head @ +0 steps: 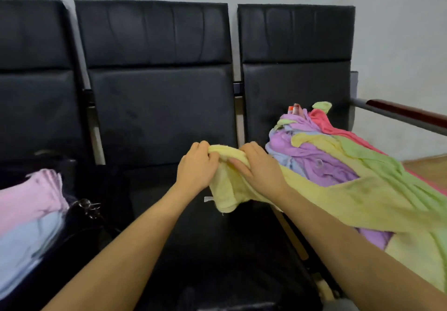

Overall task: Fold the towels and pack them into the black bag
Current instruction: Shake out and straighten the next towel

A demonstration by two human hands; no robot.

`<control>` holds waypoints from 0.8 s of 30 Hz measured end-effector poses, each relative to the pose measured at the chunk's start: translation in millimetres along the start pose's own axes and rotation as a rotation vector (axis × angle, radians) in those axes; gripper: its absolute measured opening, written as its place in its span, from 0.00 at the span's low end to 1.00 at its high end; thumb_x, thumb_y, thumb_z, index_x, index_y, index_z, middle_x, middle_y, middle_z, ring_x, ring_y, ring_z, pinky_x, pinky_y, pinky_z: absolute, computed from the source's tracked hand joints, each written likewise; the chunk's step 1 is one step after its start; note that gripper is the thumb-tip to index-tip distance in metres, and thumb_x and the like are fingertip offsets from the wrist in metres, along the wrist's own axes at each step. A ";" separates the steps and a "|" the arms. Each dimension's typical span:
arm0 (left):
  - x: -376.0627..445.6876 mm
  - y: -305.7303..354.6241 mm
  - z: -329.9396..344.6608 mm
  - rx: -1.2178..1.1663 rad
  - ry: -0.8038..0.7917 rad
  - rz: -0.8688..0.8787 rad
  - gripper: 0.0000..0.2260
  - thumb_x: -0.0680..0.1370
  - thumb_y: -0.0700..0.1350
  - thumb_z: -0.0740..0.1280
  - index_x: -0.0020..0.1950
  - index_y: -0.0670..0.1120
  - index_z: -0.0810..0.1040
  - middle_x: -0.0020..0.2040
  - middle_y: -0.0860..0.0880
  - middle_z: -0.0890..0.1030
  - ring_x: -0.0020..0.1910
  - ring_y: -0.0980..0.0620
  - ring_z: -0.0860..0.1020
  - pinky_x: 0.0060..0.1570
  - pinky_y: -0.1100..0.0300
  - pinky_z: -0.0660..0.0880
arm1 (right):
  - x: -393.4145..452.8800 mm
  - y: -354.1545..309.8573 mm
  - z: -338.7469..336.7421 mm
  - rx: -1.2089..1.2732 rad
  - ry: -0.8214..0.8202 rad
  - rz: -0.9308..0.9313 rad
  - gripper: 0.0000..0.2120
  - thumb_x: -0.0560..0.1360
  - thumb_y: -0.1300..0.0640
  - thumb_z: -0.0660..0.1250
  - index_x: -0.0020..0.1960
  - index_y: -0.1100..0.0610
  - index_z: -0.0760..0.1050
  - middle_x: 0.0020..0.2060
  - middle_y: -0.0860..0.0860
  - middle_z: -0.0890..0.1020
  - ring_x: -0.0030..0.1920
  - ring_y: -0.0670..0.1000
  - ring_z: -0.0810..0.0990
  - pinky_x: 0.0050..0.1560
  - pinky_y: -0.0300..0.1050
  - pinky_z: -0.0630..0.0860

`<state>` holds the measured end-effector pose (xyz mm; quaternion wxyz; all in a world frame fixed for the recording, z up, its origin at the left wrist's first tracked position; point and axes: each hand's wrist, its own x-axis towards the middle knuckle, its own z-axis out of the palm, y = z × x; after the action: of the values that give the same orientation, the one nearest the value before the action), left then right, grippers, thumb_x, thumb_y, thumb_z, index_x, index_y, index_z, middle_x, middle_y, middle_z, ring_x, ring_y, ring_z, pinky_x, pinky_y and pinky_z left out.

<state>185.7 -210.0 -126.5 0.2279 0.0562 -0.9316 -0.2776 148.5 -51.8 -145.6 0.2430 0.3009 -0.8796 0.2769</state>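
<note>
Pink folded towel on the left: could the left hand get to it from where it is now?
Probably yes, once freed. The left hand grips the yellow towel; nothing stands between it and the pink towel.

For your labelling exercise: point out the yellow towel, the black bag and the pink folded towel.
yellow towel (226,191): head view, hanging end below the hands.
black bag (101,189): head view, dark side wall.
pink folded towel (31,198): head view, top face.

Soft terry-cloth yellow towel (227,189); matt black leatherette chairs (159,97); glossy wooden armrest (406,112).
</note>
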 end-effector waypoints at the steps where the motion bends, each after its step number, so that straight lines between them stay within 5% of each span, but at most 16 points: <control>1: -4.7 -10.6 -5.4 0.045 0.010 -0.026 0.10 0.79 0.46 0.55 0.40 0.44 0.66 0.43 0.49 0.69 0.41 0.45 0.72 0.40 0.54 0.66 | -0.3 -6.8 8.6 0.058 -0.052 0.024 0.21 0.77 0.37 0.56 0.54 0.55 0.71 0.47 0.45 0.71 0.47 0.47 0.73 0.44 0.44 0.67; 10: -32.9 -70.2 1.4 0.119 -0.114 -0.167 0.07 0.79 0.44 0.57 0.49 0.40 0.70 0.53 0.45 0.68 0.43 0.45 0.73 0.43 0.51 0.72 | -18.8 -18.2 67.3 0.236 -0.292 0.097 0.13 0.77 0.45 0.63 0.55 0.52 0.75 0.49 0.43 0.77 0.51 0.46 0.76 0.57 0.49 0.72; 14: -51.1 -81.2 30.8 0.030 -0.284 -0.159 0.19 0.79 0.40 0.60 0.70 0.44 0.64 0.65 0.45 0.65 0.57 0.44 0.73 0.56 0.52 0.72 | -37.2 0.9 80.8 0.318 -0.373 0.259 0.11 0.79 0.50 0.62 0.56 0.55 0.76 0.51 0.49 0.78 0.49 0.47 0.76 0.56 0.48 0.74; 19: -72.9 -71.9 64.7 0.138 -0.300 -0.026 0.14 0.79 0.48 0.62 0.64 0.48 0.70 0.59 0.47 0.70 0.57 0.47 0.72 0.58 0.53 0.69 | -57.4 33.1 86.3 -0.018 -0.436 0.236 0.11 0.79 0.54 0.60 0.57 0.55 0.76 0.52 0.52 0.77 0.54 0.54 0.75 0.56 0.51 0.72; 24: -90.5 -64.5 97.0 0.415 -0.370 -0.008 0.19 0.77 0.59 0.59 0.63 0.49 0.71 0.59 0.47 0.74 0.58 0.46 0.72 0.57 0.53 0.66 | -66.3 34.1 93.3 -0.350 -0.508 0.187 0.27 0.74 0.38 0.62 0.68 0.50 0.67 0.63 0.49 0.68 0.64 0.54 0.65 0.63 0.50 0.59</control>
<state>220.6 -195.5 -269.1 0.0362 0.0536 -0.9941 -0.0872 148.0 -62.0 -264.6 0.0373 0.2318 -0.9703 0.0585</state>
